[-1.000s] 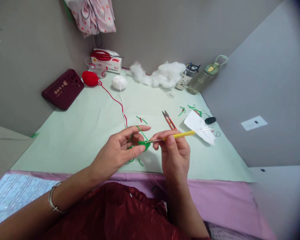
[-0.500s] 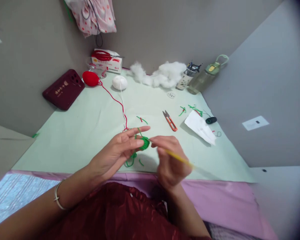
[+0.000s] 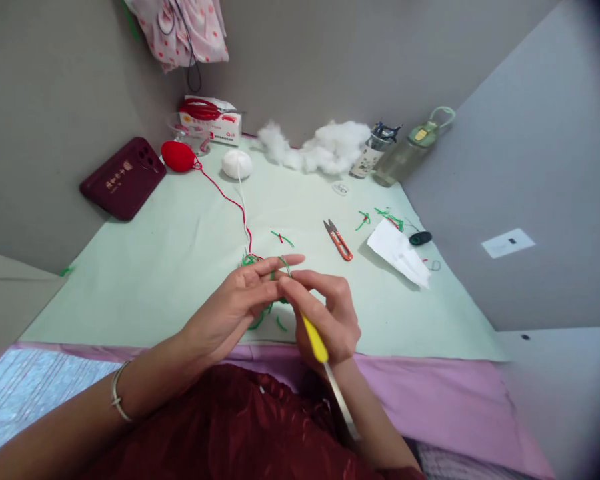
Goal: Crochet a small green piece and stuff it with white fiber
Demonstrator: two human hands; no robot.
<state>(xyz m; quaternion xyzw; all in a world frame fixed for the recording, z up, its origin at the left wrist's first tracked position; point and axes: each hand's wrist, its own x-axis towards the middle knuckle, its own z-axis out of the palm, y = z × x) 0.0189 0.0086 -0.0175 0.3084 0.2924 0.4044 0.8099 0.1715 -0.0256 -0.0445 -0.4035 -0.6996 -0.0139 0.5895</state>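
Note:
My left hand (image 3: 227, 303) pinches a small green crochet piece (image 3: 283, 301), most of which the fingers of both hands cover. A strand of green yarn (image 3: 286, 265) loops over its raised index finger. In my right hand (image 3: 337, 317) is a crochet hook (image 3: 315, 339) with a yellow grip, its metal end slanting down toward my forearm. The hook's tip is hidden at the crochet piece, where the fingertips of both hands meet. Behind my left hand lies a tangle of green yarn (image 3: 251, 260), with red and white strands running to it.
Red yarn (image 3: 177, 157) and white yarn (image 3: 237, 164) stand at the back left, near a dark red phone (image 3: 124, 179). Orange thread snips (image 3: 338, 240) and white paper (image 3: 398, 253) lie to the right. White stuffing (image 3: 330, 148), a pen cup (image 3: 369, 159) and a bottle (image 3: 405, 157) line the back.
My right hand has moved left against the crochet piece, and the hook has swung to point more steeply down toward me. The green piece is now mostly covered. The view shifted slightly.

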